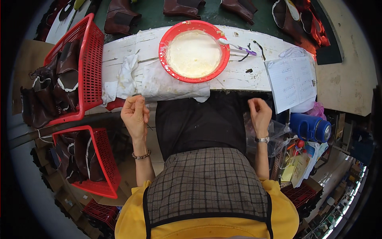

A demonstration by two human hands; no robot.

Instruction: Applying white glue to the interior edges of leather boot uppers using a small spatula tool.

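Curls left hand [134, 115] at nine o'clock, near stained white cloth [173, 85], and right hand [260, 113] at three, unclear whether pinching anything.

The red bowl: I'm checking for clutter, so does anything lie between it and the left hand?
Yes: a white cloth lies on the table, across the straight line from the left hand to the red bowl. Nothing else visible does.
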